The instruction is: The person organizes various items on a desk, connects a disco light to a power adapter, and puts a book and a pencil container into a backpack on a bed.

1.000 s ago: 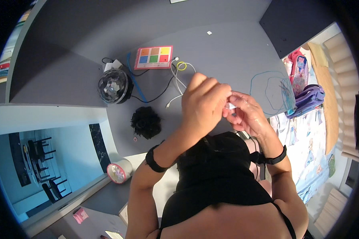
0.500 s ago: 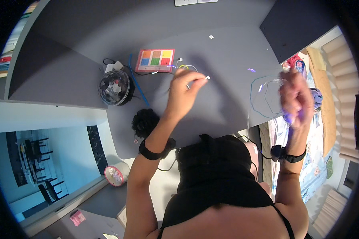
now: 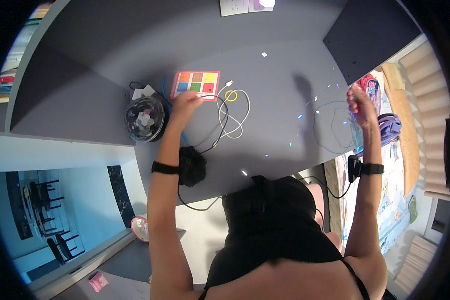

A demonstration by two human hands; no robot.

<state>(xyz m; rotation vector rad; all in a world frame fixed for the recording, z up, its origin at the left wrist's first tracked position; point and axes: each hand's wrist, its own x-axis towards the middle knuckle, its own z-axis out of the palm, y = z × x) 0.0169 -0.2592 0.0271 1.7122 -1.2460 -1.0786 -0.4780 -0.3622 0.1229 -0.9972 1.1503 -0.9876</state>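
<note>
My left hand (image 3: 185, 106) hovers over the lower edge of a pink-edged card (image 3: 196, 84) with six coloured squares. Its fingertips are pinched together; a small white bit shows near them, but I cannot tell whether it is held. Beside those fingers a black cable (image 3: 226, 116) curves down to a fluffy black thing (image 3: 192, 166). A white cable (image 3: 248, 106) lies looped on the desk with a yellow ring (image 3: 231, 95) at its top. My right hand (image 3: 361, 106) is raised at the desk's right side with curled fingers, near a loop of thin blue cord (image 3: 315, 120). What it holds, if anything, is hidden.
A clear domed container (image 3: 145, 119) with white pieces stands at the left, beside a blue strip (image 3: 164, 85). Small shiny blue and white bits (image 3: 300, 116) dot the desk. A purple bag (image 3: 389, 127) lies beyond the right edge. Wall sockets (image 3: 234, 6) are at the back.
My left hand has moved left, away from the desk's middle, uncovering the white cable and yellow ring. My right hand has shifted slightly up and left and is less blurred.
</note>
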